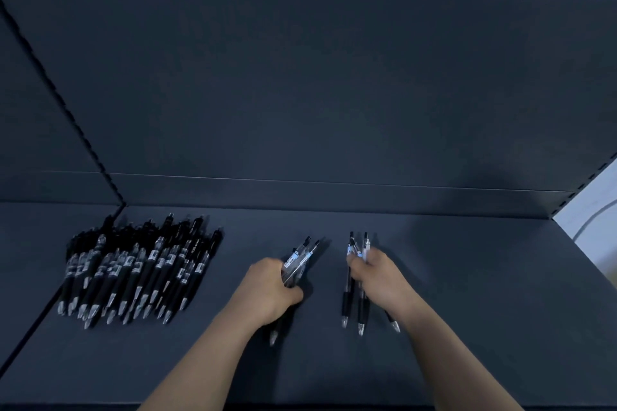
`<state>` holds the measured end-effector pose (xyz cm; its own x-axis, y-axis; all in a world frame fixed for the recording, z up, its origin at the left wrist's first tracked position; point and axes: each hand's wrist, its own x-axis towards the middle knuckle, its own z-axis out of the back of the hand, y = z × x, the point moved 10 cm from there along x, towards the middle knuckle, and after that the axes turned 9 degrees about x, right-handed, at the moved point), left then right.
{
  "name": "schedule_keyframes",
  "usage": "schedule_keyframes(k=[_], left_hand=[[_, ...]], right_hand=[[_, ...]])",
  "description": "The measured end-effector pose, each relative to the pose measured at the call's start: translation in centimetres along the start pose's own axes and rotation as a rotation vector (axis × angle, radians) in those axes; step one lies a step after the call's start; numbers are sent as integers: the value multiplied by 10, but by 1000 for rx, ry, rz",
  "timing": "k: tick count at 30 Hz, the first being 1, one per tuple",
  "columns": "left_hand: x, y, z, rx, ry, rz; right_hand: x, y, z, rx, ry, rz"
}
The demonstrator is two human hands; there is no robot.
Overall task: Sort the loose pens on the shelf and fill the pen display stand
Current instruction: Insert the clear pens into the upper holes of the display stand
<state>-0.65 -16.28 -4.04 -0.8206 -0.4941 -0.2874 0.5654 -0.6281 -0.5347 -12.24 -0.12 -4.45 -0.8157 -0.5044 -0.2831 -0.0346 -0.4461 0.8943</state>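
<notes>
Nearest items: left forearm (217, 360) and right forearm (450, 360) enter from the lower edge and reach forward over the shelf (484, 294).
Left hand (273, 287): fingers curled round the left bundle (298, 260), several clear-barrelled pens gripped at mid-length.
Right hand (377, 277): fingers curled round the right bundle (347, 300), about three pens with black grips. Whether these are lifted or resting on the shelf cannot be determined.
Bundle spacing: the two bundles are apart, with bare shelf between them.
Pen pile (133, 270): a large loose stock lying on the shelf, left of both hands and close to the back panel (300, 93).
Long axis: pile pens and held pens all run near-to-far, with tips toward the camera and clicker ends toward the back panel. The pile leans slightly to the right at its far end.
Nearer hand: the left hand is nearer the pile; the right hand is well apart from it.
Pen display stand: not in view, so its direction from the hands cannot be stated.
Current step (judged): sorting into like groups, with filling not yet started.
Next move (judged): a further pick from the pile suits the left hand, reaching sideways and closing across the barrels rather than along them.
</notes>
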Motion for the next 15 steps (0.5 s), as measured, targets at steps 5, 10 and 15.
schedule_keyframes(k=[5,10,15], left_hand=[[-24,25,32,-115,-70,36],[-55,67,101,-312,-234,102],[-102,121,152,-619,-248,126]], right_hand=[[-9,32,-24,94,46,57],[-35,113,-85,129,147,262],[-62,176,-176,137,257,342]])
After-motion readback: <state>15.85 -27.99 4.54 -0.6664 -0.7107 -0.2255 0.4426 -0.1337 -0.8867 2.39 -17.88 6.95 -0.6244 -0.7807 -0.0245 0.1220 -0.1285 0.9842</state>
